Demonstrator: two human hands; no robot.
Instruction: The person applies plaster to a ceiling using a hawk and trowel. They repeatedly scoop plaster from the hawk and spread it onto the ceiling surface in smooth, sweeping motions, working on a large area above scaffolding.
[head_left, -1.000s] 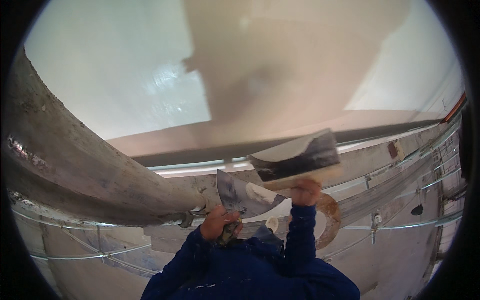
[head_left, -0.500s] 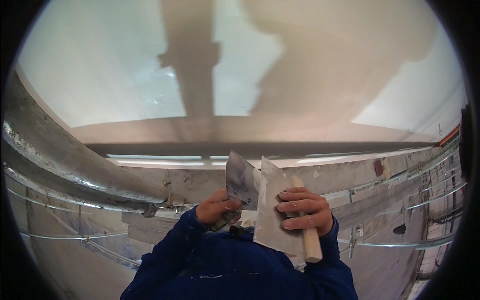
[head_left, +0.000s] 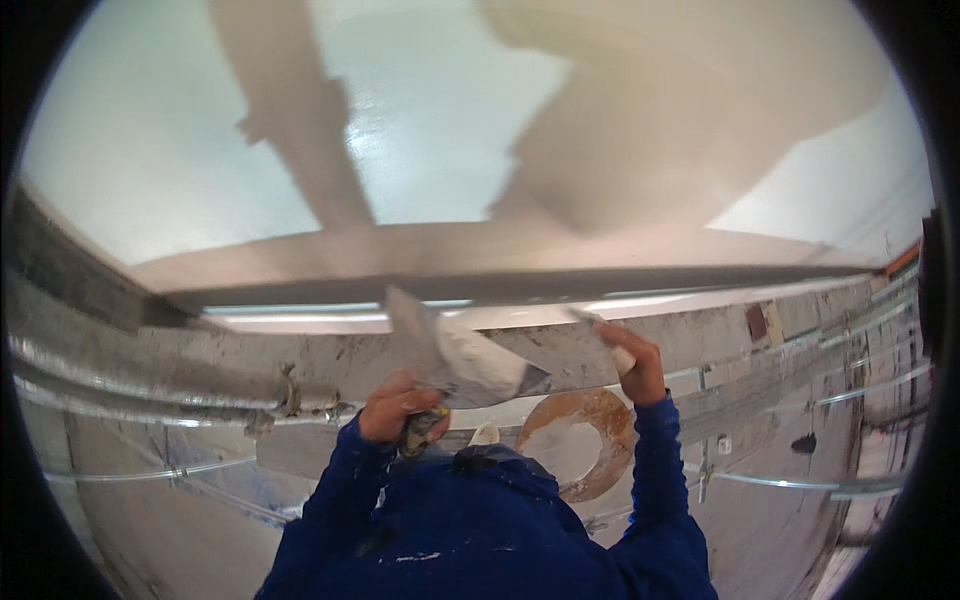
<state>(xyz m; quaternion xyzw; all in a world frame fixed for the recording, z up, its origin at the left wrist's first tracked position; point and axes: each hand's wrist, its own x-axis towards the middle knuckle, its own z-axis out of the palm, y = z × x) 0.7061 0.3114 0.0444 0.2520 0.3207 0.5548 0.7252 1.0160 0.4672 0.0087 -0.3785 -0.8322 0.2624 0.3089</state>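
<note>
Head view: a broad grey metal blade (head_left: 413, 342) bearing a mound of soft white paste (head_left: 484, 362), its handle wrapped by the left grip (head_left: 393, 408), and a flat scraper with a pale wooden handle (head_left: 622, 359), pinched by the right grip (head_left: 640, 366), now stand apart before the body; half a second earlier the scraper overlapped the blade in view, so the tools appear to have parted, leaving the paste exposed on the blade

We counted one left hand (head_left: 393, 408), one right hand (head_left: 643, 368), two blue sleeves (head_left: 657, 455), two hand tools (head_left: 413, 337), one mound of pale paste (head_left: 482, 362), one brown ring (head_left: 618, 445), one reddish patch (head_left: 756, 322), one pale wall (head_left: 440, 150)
</note>
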